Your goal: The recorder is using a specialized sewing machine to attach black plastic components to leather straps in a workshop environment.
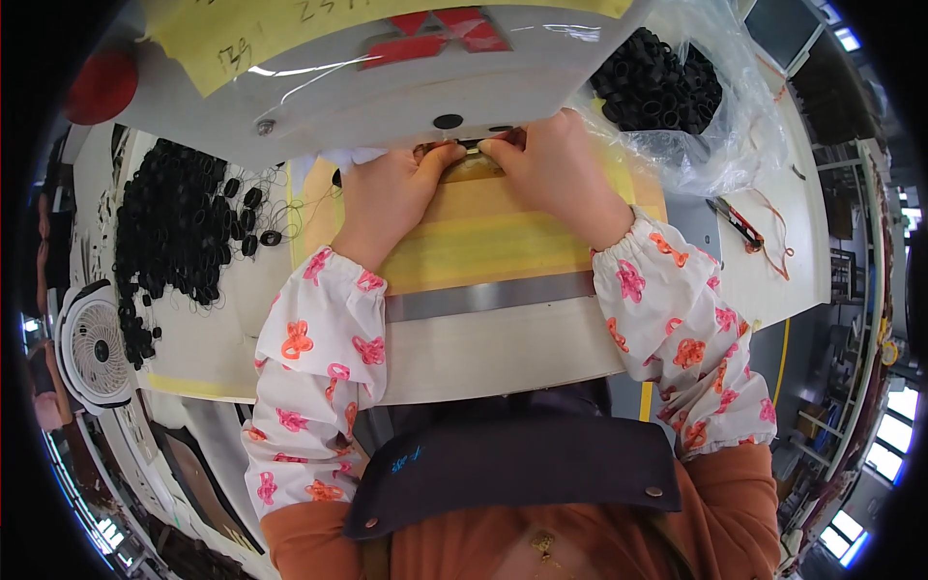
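My left hand (394, 196) and my right hand (559, 184) meet under the edge of a grey sewing machine head (319, 111). Thumbs and fingertips of both are pressed together around a small dark piece (470, 144), mostly hidden by the fingers and the machine. Its kind cannot be made out. Beneath the hands lies a work surface covered with yellow tape (474, 242), a metal strip (488, 296) along its near side. White flowered sleeve covers reach both wrists.
To the left is a heap of black fabric loops (174, 222) trailing thin threads. A clear plastic bag (749, 135) at the right back holds more black loops (657, 87). Nearby lies a red and black cutter (737, 224) with an orange cord. A white fan (95, 348) stands far left.
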Action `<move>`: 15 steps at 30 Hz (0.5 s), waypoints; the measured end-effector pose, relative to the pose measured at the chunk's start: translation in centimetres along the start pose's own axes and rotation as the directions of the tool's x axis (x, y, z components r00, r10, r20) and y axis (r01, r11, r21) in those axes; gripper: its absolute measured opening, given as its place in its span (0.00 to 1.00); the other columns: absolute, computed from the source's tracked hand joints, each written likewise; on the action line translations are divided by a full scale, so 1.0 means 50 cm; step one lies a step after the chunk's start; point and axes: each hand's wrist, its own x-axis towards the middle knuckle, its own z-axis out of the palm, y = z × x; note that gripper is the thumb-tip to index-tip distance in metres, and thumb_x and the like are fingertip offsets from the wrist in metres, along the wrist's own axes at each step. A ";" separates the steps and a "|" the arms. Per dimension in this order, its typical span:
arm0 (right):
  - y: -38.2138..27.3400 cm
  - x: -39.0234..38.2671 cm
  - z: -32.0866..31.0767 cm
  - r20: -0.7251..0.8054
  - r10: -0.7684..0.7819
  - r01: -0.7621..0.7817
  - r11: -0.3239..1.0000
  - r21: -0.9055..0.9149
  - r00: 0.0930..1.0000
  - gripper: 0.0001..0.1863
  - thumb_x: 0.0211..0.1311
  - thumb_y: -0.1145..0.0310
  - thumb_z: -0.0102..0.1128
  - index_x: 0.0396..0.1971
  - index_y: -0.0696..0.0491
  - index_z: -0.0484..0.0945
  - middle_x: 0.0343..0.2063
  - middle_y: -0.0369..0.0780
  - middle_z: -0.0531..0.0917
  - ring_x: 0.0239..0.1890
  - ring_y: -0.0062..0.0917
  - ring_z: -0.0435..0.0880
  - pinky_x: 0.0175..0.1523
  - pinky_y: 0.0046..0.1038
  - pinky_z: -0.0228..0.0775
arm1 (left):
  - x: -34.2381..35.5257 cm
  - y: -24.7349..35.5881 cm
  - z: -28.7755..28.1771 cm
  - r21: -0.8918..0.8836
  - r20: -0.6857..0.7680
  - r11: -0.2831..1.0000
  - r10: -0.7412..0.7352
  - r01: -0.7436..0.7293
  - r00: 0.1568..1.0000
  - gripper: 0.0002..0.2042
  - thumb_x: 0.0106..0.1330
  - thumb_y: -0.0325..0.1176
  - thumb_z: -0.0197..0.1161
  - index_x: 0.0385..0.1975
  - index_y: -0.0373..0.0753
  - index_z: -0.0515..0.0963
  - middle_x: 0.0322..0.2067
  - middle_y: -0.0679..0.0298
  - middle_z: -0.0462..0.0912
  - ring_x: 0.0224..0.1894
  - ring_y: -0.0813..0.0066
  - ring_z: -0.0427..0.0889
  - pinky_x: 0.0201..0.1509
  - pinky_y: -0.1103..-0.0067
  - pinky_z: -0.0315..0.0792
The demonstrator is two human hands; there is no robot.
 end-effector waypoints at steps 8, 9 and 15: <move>0.005 0.016 -0.002 0.015 -0.006 0.007 0.999 -0.053 1.000 0.04 0.42 0.78 0.58 0.17 0.61 0.71 0.16 0.46 0.76 0.19 0.37 0.76 0.25 0.31 0.67 | 0.018 0.011 -0.003 -0.052 0.010 0.994 -0.096 0.097 0.995 0.14 0.55 0.44 0.59 0.32 0.39 0.80 0.22 0.64 0.81 0.22 0.80 0.76 0.29 0.82 0.67; 0.001 0.020 -0.006 -0.003 -0.011 0.011 0.999 -0.035 1.000 0.05 0.42 0.78 0.58 0.17 0.61 0.71 0.16 0.47 0.76 0.20 0.38 0.76 0.25 0.31 0.67 | 0.023 0.016 -0.009 -0.065 -0.014 0.996 -0.061 0.060 0.998 0.15 0.55 0.44 0.60 0.31 0.39 0.80 0.21 0.64 0.80 0.22 0.80 0.76 0.28 0.82 0.67; 0.000 0.017 -0.007 -0.012 0.008 -0.007 0.999 0.044 1.000 0.04 0.42 0.78 0.57 0.17 0.60 0.71 0.17 0.47 0.75 0.21 0.39 0.75 0.26 0.32 0.66 | 0.022 0.012 -0.003 0.124 -0.016 0.990 -0.069 0.070 0.997 0.14 0.54 0.45 0.59 0.30 0.41 0.79 0.20 0.62 0.79 0.23 0.65 0.78 0.28 0.75 0.68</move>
